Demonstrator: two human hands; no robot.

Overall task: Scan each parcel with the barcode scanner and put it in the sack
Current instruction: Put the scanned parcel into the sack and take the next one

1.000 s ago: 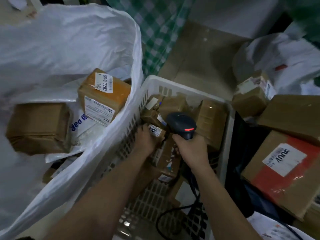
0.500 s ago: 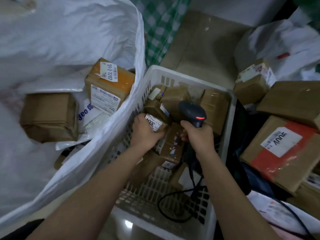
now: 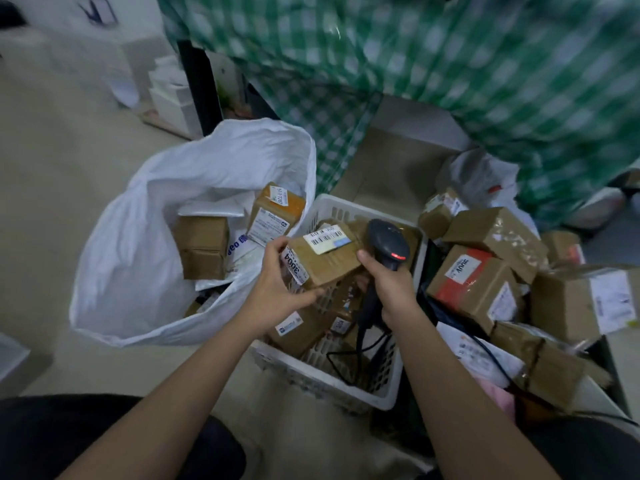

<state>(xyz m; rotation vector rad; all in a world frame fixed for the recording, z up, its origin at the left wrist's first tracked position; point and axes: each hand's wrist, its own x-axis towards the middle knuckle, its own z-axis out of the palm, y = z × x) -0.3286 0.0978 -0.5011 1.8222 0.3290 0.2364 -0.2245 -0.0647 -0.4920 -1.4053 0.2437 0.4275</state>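
My left hand (image 3: 277, 282) grips a small brown parcel (image 3: 329, 263) by its left end, lifted above the white plastic basket (image 3: 322, 379). A white barcode label faces up on the parcel. My right hand (image 3: 391, 292) holds the black barcode scanner (image 3: 386, 242) by its handle, right beside the parcel; a red light shows on the scanner head. The open white sack (image 3: 138, 237) stands to the left with several parcels inside it.
More brown parcels lie in the basket under my hands. A heap of cardboard parcels (image 3: 491, 271) is piled to the right of the basket. A green checked cloth (image 3: 450, 81) hangs behind. The scanner cable (image 3: 346, 362) loops inside the basket.
My left hand has lifted the parcel out of the basket and turned its barcode label up. The view has pulled back and risen; the scanner stays in my right hand.
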